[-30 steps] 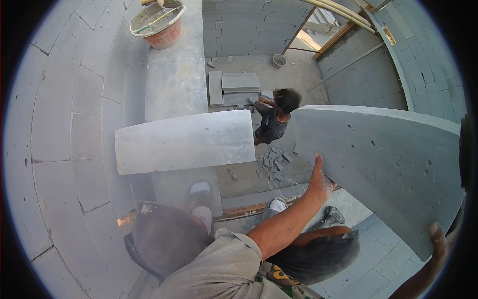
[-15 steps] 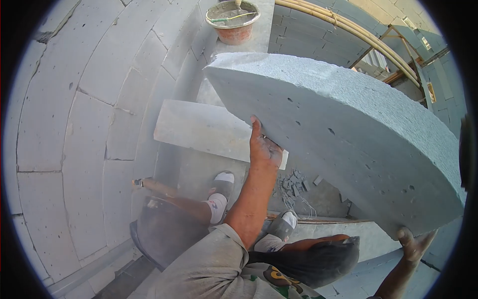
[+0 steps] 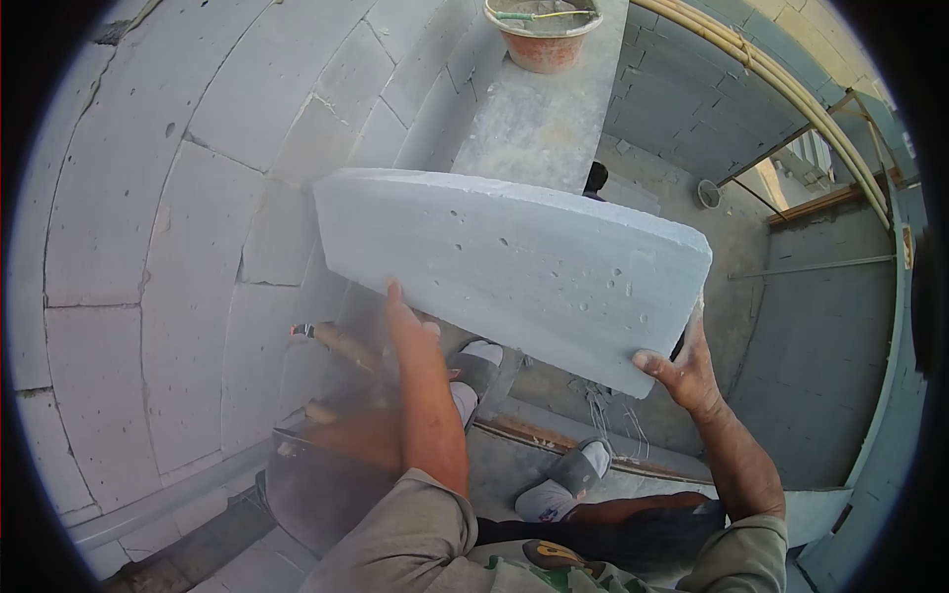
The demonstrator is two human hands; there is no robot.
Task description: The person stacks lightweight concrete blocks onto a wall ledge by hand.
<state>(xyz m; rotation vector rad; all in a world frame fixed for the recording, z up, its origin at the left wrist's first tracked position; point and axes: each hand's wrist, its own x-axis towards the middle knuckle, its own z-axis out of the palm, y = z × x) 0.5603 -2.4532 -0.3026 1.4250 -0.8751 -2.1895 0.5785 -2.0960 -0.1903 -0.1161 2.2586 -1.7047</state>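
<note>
A large pale grey aerated concrete block [image 3: 514, 267], pitted with small holes, is held up in front of me between both hands. My left hand [image 3: 408, 314] grips its lower edge toward the left, the thumb on the near face and the other fingers mostly hidden. At the lower right corner my right hand [image 3: 682, 368] clasps the block, its thumb pressed on the near face and its fingers round the end. The block's far side is out of sight.
A block wall [image 3: 198, 227] rises close on my left. Ahead, a bucket [image 3: 544, 44] of grey mix stands on a dusty plank [image 3: 539, 119]. My sandalled feet [image 3: 568, 479] stand below, near loose wires [image 3: 613, 420]. Bamboo poles [image 3: 781, 79] cross the upper right; a dark head-like shape [image 3: 595, 178] shows beyond the block.
The block has swung left and away from me, from tilted at the right to nearly centred and more level. Both hands moved with it. My view has shifted, showing more floor at right.
</note>
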